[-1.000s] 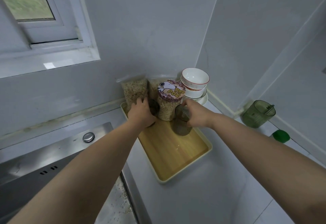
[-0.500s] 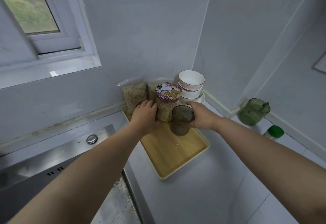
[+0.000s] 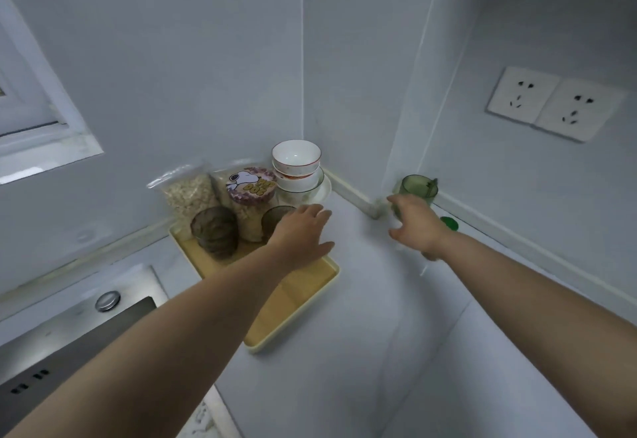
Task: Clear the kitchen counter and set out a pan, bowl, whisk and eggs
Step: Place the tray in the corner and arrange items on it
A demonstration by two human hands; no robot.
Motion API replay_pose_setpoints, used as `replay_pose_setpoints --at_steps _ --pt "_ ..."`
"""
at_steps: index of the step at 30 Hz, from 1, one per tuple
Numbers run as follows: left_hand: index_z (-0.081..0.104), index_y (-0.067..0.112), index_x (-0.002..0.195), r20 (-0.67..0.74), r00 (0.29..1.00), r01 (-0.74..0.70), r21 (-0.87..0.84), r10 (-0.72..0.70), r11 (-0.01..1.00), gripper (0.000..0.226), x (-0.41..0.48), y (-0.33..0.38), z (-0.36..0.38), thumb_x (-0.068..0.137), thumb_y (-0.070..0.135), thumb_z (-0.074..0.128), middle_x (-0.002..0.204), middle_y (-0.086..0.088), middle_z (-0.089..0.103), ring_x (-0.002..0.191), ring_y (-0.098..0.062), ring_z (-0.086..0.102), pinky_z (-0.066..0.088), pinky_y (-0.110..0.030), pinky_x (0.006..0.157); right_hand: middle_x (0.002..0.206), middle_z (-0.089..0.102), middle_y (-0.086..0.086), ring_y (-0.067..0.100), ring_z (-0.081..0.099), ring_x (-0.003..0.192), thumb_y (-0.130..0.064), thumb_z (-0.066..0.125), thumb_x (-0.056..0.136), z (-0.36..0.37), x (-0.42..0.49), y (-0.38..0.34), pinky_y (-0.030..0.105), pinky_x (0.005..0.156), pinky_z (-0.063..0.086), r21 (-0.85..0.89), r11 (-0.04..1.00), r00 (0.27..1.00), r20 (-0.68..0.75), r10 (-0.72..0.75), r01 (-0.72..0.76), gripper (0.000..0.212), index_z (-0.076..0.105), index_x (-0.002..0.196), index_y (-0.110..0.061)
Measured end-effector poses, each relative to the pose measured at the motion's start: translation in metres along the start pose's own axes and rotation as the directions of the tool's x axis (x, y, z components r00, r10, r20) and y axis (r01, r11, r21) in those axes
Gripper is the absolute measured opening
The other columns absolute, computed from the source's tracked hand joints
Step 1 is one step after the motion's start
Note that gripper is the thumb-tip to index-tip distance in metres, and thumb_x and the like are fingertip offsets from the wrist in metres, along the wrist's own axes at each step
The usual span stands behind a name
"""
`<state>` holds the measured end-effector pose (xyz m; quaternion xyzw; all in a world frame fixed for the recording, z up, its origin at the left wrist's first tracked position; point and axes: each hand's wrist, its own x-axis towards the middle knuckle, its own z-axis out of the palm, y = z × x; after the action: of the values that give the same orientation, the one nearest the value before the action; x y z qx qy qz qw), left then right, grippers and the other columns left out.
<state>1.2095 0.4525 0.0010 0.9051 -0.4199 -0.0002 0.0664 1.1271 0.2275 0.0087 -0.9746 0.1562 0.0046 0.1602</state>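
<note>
Counter [image 3: 379, 317]; left hand [image 3: 303, 234] over tray [image 3: 293, 303]; right hand [image 3: 417, 227] near cup [image 3: 420, 188]

Open counter [image 3: 362, 282] runs between my left hand [image 3: 303, 234] and right hand [image 3: 417, 227]. Ahead of my left, the far end of the tray [image 3: 293, 317] is packed: two glasses [image 3: 215, 230], jar [image 3: 251, 196], bags [image 3: 189, 192], then bowls [image 3: 296, 161] stacked in the corner. Its near half is free. Cup [image 3: 418, 187] and wall [image 3: 517, 179] block my right.

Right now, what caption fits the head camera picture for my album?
Left hand hovers over the tray; right hand stretches toward the green cup.
</note>
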Motion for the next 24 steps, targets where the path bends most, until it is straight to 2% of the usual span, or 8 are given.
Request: replay_pose_setpoints --at_steps 3,6,8,12,14,16,20,24 --pt "0.029 0.017 0.146 0.046 0.998 -0.050 -0.021 0.051 0.999 0.062 0.009 0.027 0.008 0.094 0.043 0.049 0.151 -0.003 0.031 0.138 -0.023 0.030 0.032 -0.039 0.110 0.137 0.042 0.015 0.033 0.040 0.124 -0.015 0.065 0.078 -0.014 -0.007 0.047 0.035 0.101 0.038 -0.028 0.989 0.988 -0.065 0.141 -0.143 0.061 0.045 0.136 -0.012" --pt "0.028 0.017 0.147 0.086 0.994 -0.065 -0.037 0.068 0.997 0.059 0.016 0.048 0.015 0.095 0.038 0.048 0.152 -0.004 0.030 0.138 -0.024 0.030 0.034 -0.040 0.110 0.148 0.028 0.017 0.034 0.032 0.134 -0.015 0.063 0.082 -0.014 -0.012 0.082 0.038 0.107 0.035 0.026 0.965 0.965 0.039 0.259 -0.260 0.065 0.038 0.143 -0.019" --pt "0.028 0.016 0.146 0.103 0.993 -0.061 -0.025 0.063 0.998 0.057 0.021 0.057 0.019 0.095 0.032 0.049 0.151 -0.004 0.032 0.137 -0.024 0.032 0.034 -0.039 0.108 0.144 0.035 0.016 0.033 0.041 0.129 -0.014 0.061 0.084 -0.009 -0.014 0.094 0.035 0.102 0.039 0.048 0.959 0.959 0.072 0.275 -0.279 0.060 0.041 0.140 -0.018" --pt "0.030 0.015 0.146 0.120 0.992 -0.019 -0.069 0.028 0.997 0.057 0.026 0.063 0.027 0.093 0.023 0.051 0.149 -0.005 0.036 0.134 -0.024 0.035 0.037 -0.038 0.106 0.120 0.055 0.010 0.030 0.056 0.104 -0.008 0.060 0.083 -0.005 -0.014 0.092 0.028 0.076 0.042 0.124 0.946 0.951 -0.046 0.307 -0.299 0.040 0.055 0.122 -0.017" --pt "0.031 0.015 0.146 0.133 0.991 0.027 -0.142 -0.008 0.990 0.059 0.028 0.064 0.030 0.093 0.023 0.053 0.149 -0.004 0.037 0.134 -0.024 0.035 0.038 -0.038 0.107 0.114 0.059 0.008 0.028 0.056 0.099 -0.008 0.062 0.081 -0.006 -0.013 0.089 0.027 0.075 0.041 0.135 0.952 0.959 -0.038 0.282 -0.275 0.037 0.057 0.117 -0.017" --pt "0.031 0.016 0.146 0.156 0.986 0.093 -0.244 -0.056 0.965 0.061 0.030 0.065 0.033 0.092 0.025 0.056 0.149 -0.004 0.036 0.135 -0.023 0.035 0.036 -0.037 0.109 0.108 0.060 0.007 0.023 0.055 0.090 -0.008 0.065 0.082 -0.007 -0.010 0.084 0.028 0.077 0.044 0.240 0.939 0.966 -0.011 0.257 -0.247 0.034 0.059 0.115 -0.015" --pt "0.042 0.018 0.141 0.265 0.950 0.283 -0.499 -0.167 0.819 0.063 0.038 0.067 0.036 0.085 0.032 0.068 0.141 -0.001 0.045 0.128 -0.019 0.043 0.037 -0.031 0.104 0.096 0.058 0.005 0.019 0.060 0.073 -0.001 0.064 0.086 -0.009 -0.010 0.063 0.034 0.075 0.054 0.639 0.715 0.959 0.176 0.223 -0.284 0.030 0.059 0.115 -0.006" --pt "0.058 0.019 0.127 0.327 0.935 0.307 -0.561 -0.135 0.769 0.053 0.047 0.072 0.037 0.079 0.034 0.074 0.123 0.003 0.061 0.102 -0.012 0.057 0.043 -0.022 0.082 0.107 0.059 0.008 0.019 0.064 0.071 0.000 0.061 0.088 -0.010 -0.005 0.044 0.025 0.066 0.058 0.750 0.592 0.954 0.263 0.142 -0.295 0.025 0.059 0.111 -0.009"
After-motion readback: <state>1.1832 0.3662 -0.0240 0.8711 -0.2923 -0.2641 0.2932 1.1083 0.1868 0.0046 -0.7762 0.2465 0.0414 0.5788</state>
